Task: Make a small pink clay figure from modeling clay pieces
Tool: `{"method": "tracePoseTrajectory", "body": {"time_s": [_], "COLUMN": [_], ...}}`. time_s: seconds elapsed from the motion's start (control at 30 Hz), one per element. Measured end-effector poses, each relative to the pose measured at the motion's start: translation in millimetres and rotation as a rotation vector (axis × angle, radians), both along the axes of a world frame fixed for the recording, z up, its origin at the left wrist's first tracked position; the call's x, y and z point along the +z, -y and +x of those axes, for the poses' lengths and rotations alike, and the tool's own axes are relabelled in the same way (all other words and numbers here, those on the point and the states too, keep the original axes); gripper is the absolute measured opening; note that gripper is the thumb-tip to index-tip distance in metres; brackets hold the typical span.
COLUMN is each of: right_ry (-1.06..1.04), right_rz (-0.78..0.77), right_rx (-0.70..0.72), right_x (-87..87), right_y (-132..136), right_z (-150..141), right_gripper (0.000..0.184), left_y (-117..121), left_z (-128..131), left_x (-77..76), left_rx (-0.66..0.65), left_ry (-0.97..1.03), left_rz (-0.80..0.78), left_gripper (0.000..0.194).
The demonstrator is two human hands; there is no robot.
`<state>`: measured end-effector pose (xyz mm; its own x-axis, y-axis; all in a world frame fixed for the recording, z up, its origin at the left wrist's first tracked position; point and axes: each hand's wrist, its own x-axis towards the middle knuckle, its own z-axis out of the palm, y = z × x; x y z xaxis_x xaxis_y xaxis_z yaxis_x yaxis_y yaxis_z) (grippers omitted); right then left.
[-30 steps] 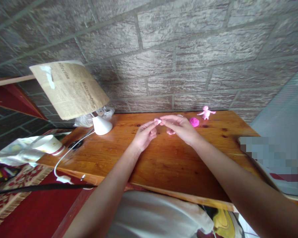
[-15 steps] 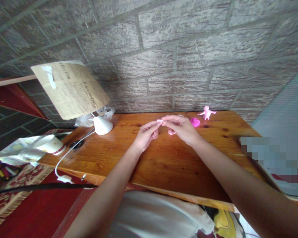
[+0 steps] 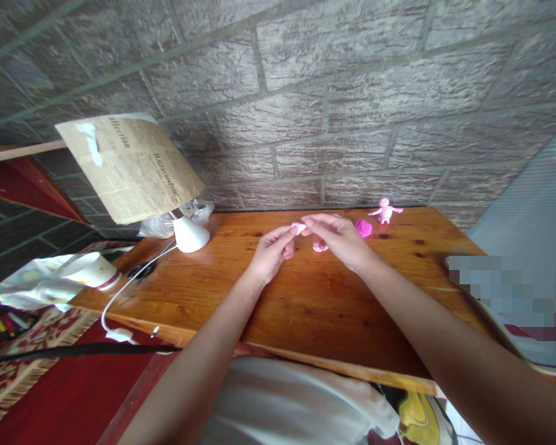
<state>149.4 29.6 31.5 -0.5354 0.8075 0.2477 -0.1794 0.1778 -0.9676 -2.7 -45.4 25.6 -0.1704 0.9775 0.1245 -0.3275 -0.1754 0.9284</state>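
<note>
A small piece of pale pink modelling clay (image 3: 298, 228) is pinched between my two hands, above the middle of the wooden table. My left hand (image 3: 272, 250) grips it between thumb and forefinger, the other fingers curled in. From the right, my right hand (image 3: 336, 238) closes its thumb and forefinger on the piece's other end. Beyond my right hand lies a bright pink lump of clay (image 3: 364, 228). A light pink clay figure (image 3: 385, 211) stands upright behind it, arms spread.
To the left stands a lamp (image 3: 191, 235) with a newsprint shade (image 3: 136, 170); its white cord runs over the table's front edge. A paper cup (image 3: 91, 270) lies on its side at the left end, near black scissors (image 3: 142, 270). A stone wall (image 3: 296, 117) rises behind.
The pale pink piece has turned slightly between my fingertips and more of it shows. My right fingers have shifted a little; the hands otherwise keep their place.
</note>
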Motion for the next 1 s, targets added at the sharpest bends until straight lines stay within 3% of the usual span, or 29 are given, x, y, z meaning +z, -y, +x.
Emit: {"method": "tracePoseTrajectory", "body": {"time_s": [0.23,0.57,1.0], "right_ry": [0.0,0.012,0.064], "right_rz": [0.08,0.074,0.179], "right_rx": [-0.008,-0.091,-0.075], "right_x": [-0.4,-2.3,-6.3], "right_y": [2.2,2.2,0.7], "right_z": [-0.1,-0.2,0.5], "right_gripper": [0.045,0.041,0.038], "left_y": [-1.6,-3.4,-3.2], "left_z": [-2.7,-3.5,-3.7], "left_x": [0.1,-4.0,-4.9], "left_rx": [-0.013,0.033,0.084], "left_ry": [0.081,0.009,-0.044], "left_rz": [-0.048,-0.037,0.0], "left_gripper": [0.037,0.043,0.041]}}
